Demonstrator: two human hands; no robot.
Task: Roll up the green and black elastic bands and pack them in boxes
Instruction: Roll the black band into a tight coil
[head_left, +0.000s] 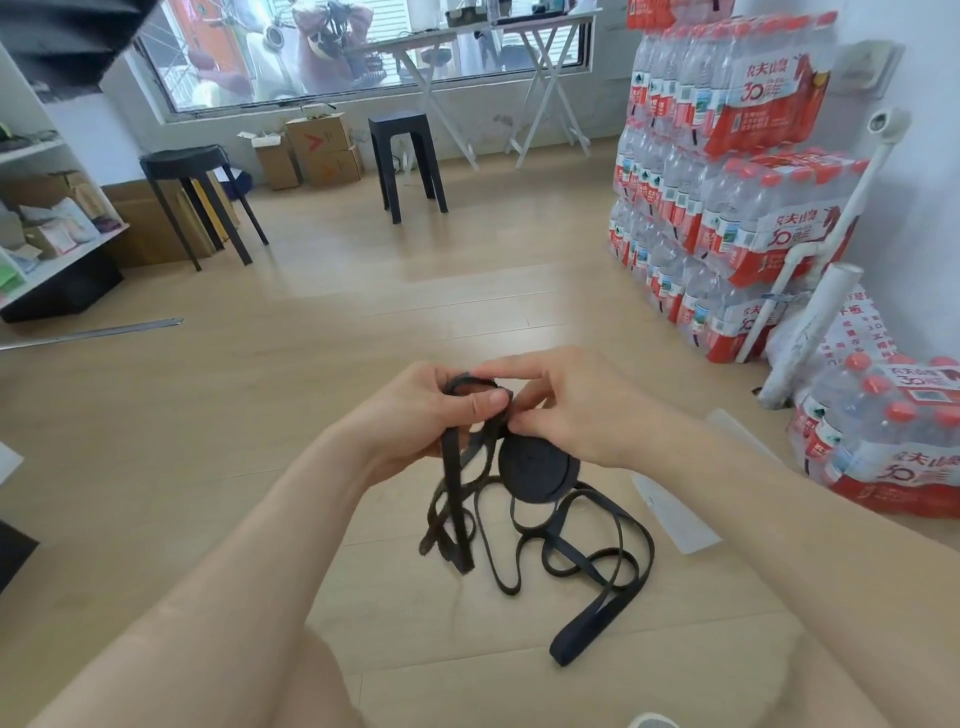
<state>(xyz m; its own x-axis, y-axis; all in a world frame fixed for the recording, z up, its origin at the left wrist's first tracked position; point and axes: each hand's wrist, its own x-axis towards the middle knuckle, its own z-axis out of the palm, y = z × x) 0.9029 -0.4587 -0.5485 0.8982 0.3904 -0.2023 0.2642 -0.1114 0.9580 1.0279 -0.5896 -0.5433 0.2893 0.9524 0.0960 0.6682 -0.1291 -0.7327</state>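
Bare left hand, right hand, pinching black elastic band, tight flat coil, loose tangled loops below

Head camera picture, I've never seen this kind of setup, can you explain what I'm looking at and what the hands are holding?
No machine here: a person wears a camera on the head, looking down at their own two hands. The left hand grips loose strands of a black band; the right hand pinches it just above the roll already wound, below the fingers. The rest trails in loops on the wooden floor. Behind stand two black stools and stacked packs of bottled water.
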